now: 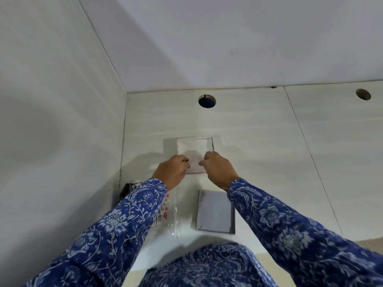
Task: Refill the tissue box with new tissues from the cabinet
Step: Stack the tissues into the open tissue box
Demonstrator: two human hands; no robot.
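Note:
A square white tissue box (194,145) stands open-topped on the pale surface near the back wall, with white tissues inside it. My left hand (173,169) is at its near left edge, fingers curled on the tissues or the box rim. My right hand (217,168) is at its near right edge, fingers curled the same way. The exact grip of either hand is hidden by its knuckles. The grey square lid (215,212) of the box lies flat on the surface, closer to me, below my right wrist.
A clear plastic tissue wrapper (167,212) with small red prints lies left of the lid. A dark object (128,188) sits in the left corner behind my left sleeve. The back wall has two round holes (206,101). A side wall stands close on the left.

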